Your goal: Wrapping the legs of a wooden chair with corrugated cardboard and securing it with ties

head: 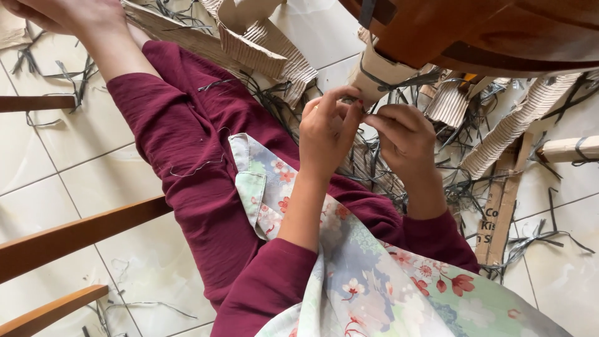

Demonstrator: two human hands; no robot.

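Wooden furniture (499, 31) overhangs above; corrugated cardboard strips (518, 122) and black strapping (387, 156) crowd the right; floor tiles (81, 168) lie open left.

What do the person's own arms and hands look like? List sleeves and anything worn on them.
Both arms wear dark maroon sleeves of thin crinkled cloth, pushed up so the forearms are bare. The left hand and right hand are bare, without gloves. A small gold-coloured glint on the left hand may be a ring; too small to tell.
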